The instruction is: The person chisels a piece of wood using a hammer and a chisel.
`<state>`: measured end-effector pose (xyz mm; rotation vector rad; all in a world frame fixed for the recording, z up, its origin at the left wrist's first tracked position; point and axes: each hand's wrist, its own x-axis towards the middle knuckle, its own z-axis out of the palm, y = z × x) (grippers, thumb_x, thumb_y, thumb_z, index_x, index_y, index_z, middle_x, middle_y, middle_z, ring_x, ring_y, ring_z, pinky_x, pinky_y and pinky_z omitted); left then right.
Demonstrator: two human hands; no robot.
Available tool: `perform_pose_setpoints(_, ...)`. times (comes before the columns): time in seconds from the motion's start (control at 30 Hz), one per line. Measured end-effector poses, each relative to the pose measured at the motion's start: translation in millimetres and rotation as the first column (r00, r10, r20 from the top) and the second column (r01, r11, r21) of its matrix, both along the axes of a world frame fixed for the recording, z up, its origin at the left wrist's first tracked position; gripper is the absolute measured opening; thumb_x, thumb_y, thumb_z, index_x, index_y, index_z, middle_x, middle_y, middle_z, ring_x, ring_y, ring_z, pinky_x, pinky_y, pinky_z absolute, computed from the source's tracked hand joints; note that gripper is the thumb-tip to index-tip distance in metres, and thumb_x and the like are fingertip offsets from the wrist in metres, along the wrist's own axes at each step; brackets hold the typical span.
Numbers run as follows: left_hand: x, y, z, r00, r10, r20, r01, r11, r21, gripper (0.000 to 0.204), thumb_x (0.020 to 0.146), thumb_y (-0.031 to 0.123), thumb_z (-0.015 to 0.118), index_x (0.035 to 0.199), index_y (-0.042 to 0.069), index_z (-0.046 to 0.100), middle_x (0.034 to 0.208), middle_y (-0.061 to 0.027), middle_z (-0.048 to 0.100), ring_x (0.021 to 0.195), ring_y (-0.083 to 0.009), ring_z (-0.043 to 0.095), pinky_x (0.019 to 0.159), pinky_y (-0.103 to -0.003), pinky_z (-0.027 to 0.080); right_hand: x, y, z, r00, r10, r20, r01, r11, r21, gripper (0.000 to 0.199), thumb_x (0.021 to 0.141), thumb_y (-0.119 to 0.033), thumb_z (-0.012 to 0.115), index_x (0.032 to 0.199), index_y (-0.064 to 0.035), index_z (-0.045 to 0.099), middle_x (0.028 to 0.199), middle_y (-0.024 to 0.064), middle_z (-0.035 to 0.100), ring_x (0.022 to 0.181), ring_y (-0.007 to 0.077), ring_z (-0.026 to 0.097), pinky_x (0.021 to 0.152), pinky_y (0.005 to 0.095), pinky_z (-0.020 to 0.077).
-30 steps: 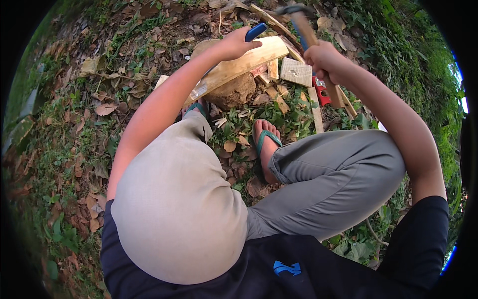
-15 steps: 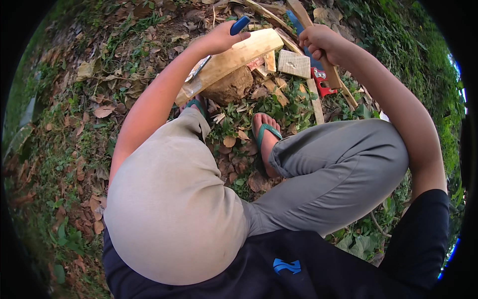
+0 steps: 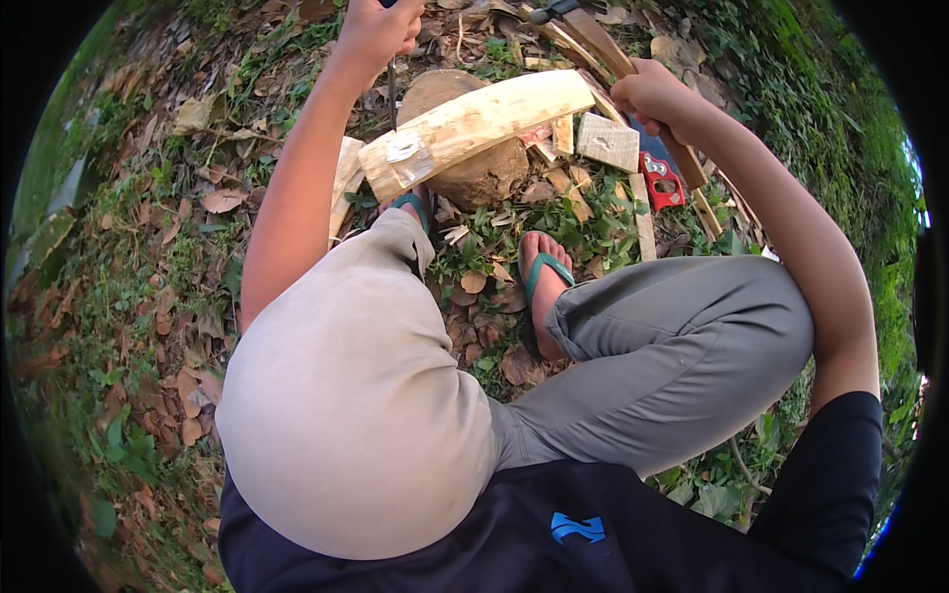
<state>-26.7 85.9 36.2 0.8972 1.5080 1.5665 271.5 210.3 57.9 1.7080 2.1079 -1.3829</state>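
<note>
In my left hand (image 3: 381, 47), closed around its handle, a chisel (image 3: 392, 99) points down. Its tip is at the far edge of a pale, slightly curved piece of wood (image 3: 504, 111), beside a roughly cut hollow near the wood's left end. I cannot tell whether the tip touches. The wood lies across a round log (image 3: 482, 176). My right hand (image 3: 654, 97) grips the wooden handle of a hammer (image 3: 601, 42), held to the right of the wood with its dark head at the top edge.
A handsaw with a red handle (image 3: 662, 182) lies under my right hand. Near it are a square wood block (image 3: 608, 142) and a thin wood strip (image 3: 644, 219). More offcuts (image 3: 346, 180) lie left of the log. My sandalled foot (image 3: 546, 282) rests close by among leaves.
My left hand has lifted off the wood and turned the chisel to near upright at the left end. The hollow now shows, and the hammer's head has come into view.
</note>
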Motion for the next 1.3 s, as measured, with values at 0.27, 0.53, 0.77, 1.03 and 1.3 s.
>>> perform_pose_setpoints(0.27,-4,-47,-26,0.94,0.035,0.338,-0.128,0.958,0.256,0.041,0.101,0.04,0.062,0.073,0.016,0.044,0.054,0.0053,0.038,0.039,-0.0066,0.035,0.036,-0.024,0.026,-8,0,4,0.996,0.08,0.042,-0.079,0.997,-0.007,0.013,0.088,-0.012,0.06,0.096,-0.0056,0.052,0.069,0.0006,0.048,0.049,0.0067,0.041,0.039,0.0245,0.0324)
perform_pose_setpoints(0.53,5,-50,-33,0.93,0.04,0.365,-0.182,0.913,0.364,0.036,0.103,0.042,0.053,0.081,0.014,0.048,0.06,0.0016,0.045,0.046,-0.0088,0.043,0.044,-0.025,0.036,-27,-4,0,0.967,0.255,0.008,-0.255,0.967,0.021,0.027,0.089,-0.021,0.067,0.108,-0.0019,0.064,0.066,0.0006,0.05,0.043,0.0091,0.041,0.039,0.0279,0.0353)
perform_pose_setpoints(0.77,-8,-62,-35,0.899,0.207,0.385,-0.358,0.855,0.376,0.026,0.106,0.036,0.054,0.093,0.014,0.049,0.071,0.0007,0.049,0.054,-0.0098,0.048,0.049,-0.026,0.041,-43,-31,-17,0.766,0.584,0.269,-0.634,0.757,0.161,0.047,0.09,-0.033,0.071,0.117,0.0037,0.063,0.095,0.0225,0.07,0.092,0.0358,0.068,0.085,0.0451,0.0501)
perform_pose_setpoints(1.03,-6,-61,-51,0.924,0.355,0.142,-0.382,0.86,0.337,0.023,0.107,0.032,0.056,0.099,0.013,0.047,0.074,0.0013,0.05,0.057,-0.0089,0.051,0.051,-0.026,0.046,-48,-30,-31,0.772,0.587,0.244,-0.628,0.762,0.156,0.045,0.089,-0.032,0.072,0.115,0.0036,0.063,0.101,0.0242,0.07,0.095,0.037,0.068,0.083,0.046,0.0504)
perform_pose_setpoints(1.3,-6,-62,-49,0.907,0.371,0.201,-0.418,0.852,0.316,0.024,0.107,0.034,0.055,0.098,0.014,0.046,0.072,0.0018,0.049,0.056,-0.0085,0.05,0.05,-0.025,0.044,-47,-28,-34,0.747,0.612,0.259,-0.66,0.728,0.184,0.047,0.088,-0.032,0.072,0.117,0.0042,0.063,0.101,0.0244,0.069,0.094,0.0367,0.068,0.084,0.0449,0.0504)
